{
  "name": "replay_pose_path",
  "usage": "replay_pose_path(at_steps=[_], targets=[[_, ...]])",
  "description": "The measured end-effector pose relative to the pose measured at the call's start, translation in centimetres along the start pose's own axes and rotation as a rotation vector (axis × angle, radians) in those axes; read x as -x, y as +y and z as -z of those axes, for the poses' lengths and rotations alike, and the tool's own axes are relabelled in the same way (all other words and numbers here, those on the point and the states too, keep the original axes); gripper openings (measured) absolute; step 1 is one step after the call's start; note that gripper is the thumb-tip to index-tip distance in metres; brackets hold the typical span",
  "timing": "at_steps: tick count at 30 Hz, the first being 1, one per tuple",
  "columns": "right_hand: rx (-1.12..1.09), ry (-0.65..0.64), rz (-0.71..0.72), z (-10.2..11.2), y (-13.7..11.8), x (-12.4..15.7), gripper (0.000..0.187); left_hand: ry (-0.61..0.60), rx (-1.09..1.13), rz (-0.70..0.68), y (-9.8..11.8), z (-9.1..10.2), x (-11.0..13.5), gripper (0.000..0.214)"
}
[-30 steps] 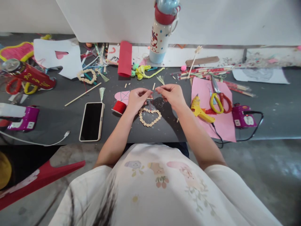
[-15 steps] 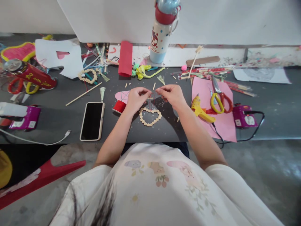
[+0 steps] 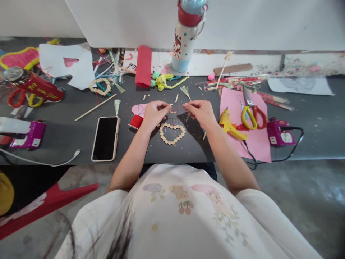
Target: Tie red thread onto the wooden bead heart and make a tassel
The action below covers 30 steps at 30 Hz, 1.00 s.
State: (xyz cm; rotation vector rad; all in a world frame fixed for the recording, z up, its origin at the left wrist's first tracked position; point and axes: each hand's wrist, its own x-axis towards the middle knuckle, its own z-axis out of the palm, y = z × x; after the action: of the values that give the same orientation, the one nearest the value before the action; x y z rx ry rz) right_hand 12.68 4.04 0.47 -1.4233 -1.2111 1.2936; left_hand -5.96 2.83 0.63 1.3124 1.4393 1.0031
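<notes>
A heart-shaped ring of small pale wooden pieces [image 3: 172, 134] lies on the dark table between my forearms. Thin red thread [image 3: 175, 110] runs up from its top toward my fingers. My left hand [image 3: 156, 112] is closed in a pinch above the heart's left side; a pale sliver shows at the fingertips, but whether it is held is unclear. My right hand [image 3: 199, 110] pinches on the other side, apart from the left; what it grips is too fine to see. Beside my left wrist is a red thread spool [image 3: 136, 122], with a pink card [image 3: 138, 109] behind it.
A phone [image 3: 105, 139] lies left, near a thin stick [image 3: 95, 107]. To the right, a yellow glue gun [image 3: 232, 128] and scissors [image 3: 252, 117] rest on pink paper [image 3: 257, 144]. Behind stand a bottle [image 3: 184, 39] and a second heart ring [image 3: 100, 87]. A can [image 3: 37, 85] lies far left.
My hands have drawn slightly apart, the right one moving a little right and toward me. The heart-shaped ring stays in place.
</notes>
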Motion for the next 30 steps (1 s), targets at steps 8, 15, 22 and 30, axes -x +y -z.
replay_pose_path(at_steps=[8, 15, 22, 30], targets=[[0.141, -0.083, 0.135, -0.5, -1.9, -0.6, 0.021, -0.023, -0.035, -0.115, 0.4, 0.0, -0.5, 0.021], [0.138, -0.137, 0.237, -1.4, -2.8, -1.2, 0.02, -0.019, -0.087, -0.168, 1.0, -0.3, -0.6, 0.014], [0.115, -0.146, 0.239, -1.7, -3.1, -1.3, 0.024, -0.053, -0.043, -0.156, 1.3, -0.3, -0.8, 0.014], [-0.009, -0.121, 0.094, -1.7, -2.6, -1.3, 0.026, -0.069, -0.015, -0.169, 1.3, -0.4, -0.9, 0.019]])
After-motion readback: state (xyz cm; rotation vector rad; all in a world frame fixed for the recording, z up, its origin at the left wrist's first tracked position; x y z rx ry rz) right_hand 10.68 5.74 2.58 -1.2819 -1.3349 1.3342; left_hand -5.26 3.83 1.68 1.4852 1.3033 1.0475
